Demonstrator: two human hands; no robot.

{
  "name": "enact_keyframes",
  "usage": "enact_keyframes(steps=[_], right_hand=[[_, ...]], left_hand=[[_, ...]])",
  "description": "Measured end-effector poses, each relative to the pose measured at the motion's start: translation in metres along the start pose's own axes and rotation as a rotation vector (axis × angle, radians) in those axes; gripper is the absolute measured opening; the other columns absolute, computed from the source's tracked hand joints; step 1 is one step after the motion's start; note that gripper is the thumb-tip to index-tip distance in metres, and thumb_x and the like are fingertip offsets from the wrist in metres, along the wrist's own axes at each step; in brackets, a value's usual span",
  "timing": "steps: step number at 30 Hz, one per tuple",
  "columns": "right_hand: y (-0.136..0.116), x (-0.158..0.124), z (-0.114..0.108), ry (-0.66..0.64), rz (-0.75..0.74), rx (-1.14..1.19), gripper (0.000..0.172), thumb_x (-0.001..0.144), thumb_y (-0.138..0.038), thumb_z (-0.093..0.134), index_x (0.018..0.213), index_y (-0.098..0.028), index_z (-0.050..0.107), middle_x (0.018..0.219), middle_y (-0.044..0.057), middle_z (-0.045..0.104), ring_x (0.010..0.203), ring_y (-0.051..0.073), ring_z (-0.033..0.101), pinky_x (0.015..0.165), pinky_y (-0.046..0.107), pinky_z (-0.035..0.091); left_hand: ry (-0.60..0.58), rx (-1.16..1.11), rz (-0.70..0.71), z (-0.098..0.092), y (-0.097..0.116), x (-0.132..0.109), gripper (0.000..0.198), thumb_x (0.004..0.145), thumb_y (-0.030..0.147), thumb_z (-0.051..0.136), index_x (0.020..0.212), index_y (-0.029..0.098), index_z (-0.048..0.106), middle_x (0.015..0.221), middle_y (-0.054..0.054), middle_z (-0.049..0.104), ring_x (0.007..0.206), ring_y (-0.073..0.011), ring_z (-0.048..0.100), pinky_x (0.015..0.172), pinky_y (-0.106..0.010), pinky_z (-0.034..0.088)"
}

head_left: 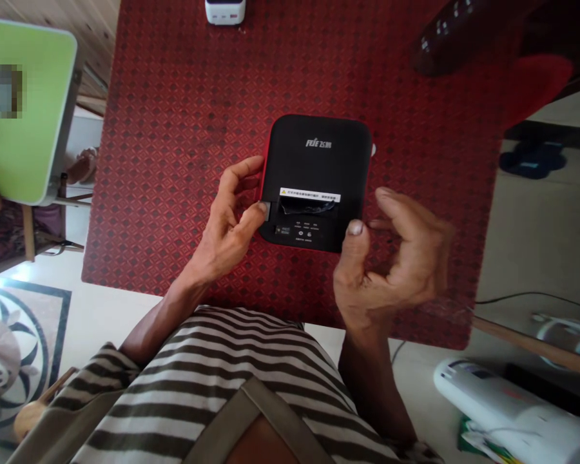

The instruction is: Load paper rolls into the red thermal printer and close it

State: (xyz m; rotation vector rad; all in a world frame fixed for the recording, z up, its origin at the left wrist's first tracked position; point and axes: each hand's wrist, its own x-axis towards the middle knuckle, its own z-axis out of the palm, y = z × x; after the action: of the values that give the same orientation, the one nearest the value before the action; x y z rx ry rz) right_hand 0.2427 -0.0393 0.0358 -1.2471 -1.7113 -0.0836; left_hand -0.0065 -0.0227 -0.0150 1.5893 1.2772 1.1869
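Note:
A black box-shaped printer (316,174) with a red side edge sits on a table covered by a red patterned cloth (174,129). A torn dark strip shows in its paper slot (309,206), below a white warning label. My left hand (232,219) grips the printer's left edge, fingers curled on the side and the thumb pressed on a small grey button at the front left corner. My right hand (391,258) hovers at the printer's front right corner, fingers loosely curled and apart, thumb tip near the front edge, holding nothing I can see.
A small white device (225,9) stands at the table's far edge. A dark remote-like object (457,32) lies at the far right by something red. A green table (24,109) is at left. White appliances (512,412) and a cable lie on the floor at lower right.

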Motion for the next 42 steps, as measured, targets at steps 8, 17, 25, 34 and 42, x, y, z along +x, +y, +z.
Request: enact_keyframes(steps=[8,17,25,34,42], right_hand=[[-0.008,0.005,0.000,0.053,-0.087,0.013,0.048,0.122,-0.021,0.078,0.169,-0.033,0.083,0.141,0.015,0.096,0.125,0.041,0.093,0.106,0.059,0.078],[0.000,0.062,-0.006,-0.427,-0.214,-0.010,0.028,0.127,-0.018,0.071,0.145,-0.032,0.088,0.135,0.007,0.098,0.122,0.031,0.095,0.113,0.055,0.079],[0.025,0.085,0.057,-0.796,-0.169,-0.153,0.026,0.106,-0.006,0.085,0.124,-0.024,0.089,0.127,0.012,0.094,0.125,0.038,0.089,0.116,0.058,0.073],[0.053,0.100,0.085,-0.855,-0.269,-0.140,0.013,0.115,-0.018,0.075,0.120,-0.029,0.081,0.123,0.010,0.091,0.102,0.034,0.089,0.101,0.051,0.070],[0.032,0.097,0.081,-0.873,-0.227,-0.236,0.021,0.107,-0.015,0.081,0.125,-0.025,0.080,0.133,0.013,0.091,0.119,0.040,0.089,0.112,0.056,0.073]], left_hand=[[0.017,-0.031,0.031,0.003,-0.003,0.006,0.068,0.123,0.066,0.068,0.183,0.039,0.053,0.179,-0.013,0.079,0.153,-0.0394,0.084,0.122,-0.060,0.076],[-0.004,-0.011,0.053,0.002,-0.009,0.007,0.076,0.127,0.081,0.063,0.186,0.035,0.049,0.184,-0.018,0.075,0.157,-0.0361,0.081,0.120,-0.052,0.073],[0.001,-0.082,0.022,0.006,-0.011,0.004,0.078,0.124,0.083,0.067,0.183,0.033,0.055,0.180,-0.018,0.076,0.157,-0.0353,0.080,0.124,-0.052,0.073],[0.027,-0.096,-0.007,0.006,-0.006,0.001,0.071,0.124,0.071,0.071,0.182,0.033,0.059,0.177,-0.017,0.076,0.158,-0.0357,0.079,0.126,-0.053,0.073],[0.059,-0.199,0.011,0.009,-0.006,0.001,0.073,0.121,0.080,0.078,0.179,0.037,0.065,0.176,-0.014,0.077,0.158,-0.0375,0.078,0.132,-0.057,0.071]])
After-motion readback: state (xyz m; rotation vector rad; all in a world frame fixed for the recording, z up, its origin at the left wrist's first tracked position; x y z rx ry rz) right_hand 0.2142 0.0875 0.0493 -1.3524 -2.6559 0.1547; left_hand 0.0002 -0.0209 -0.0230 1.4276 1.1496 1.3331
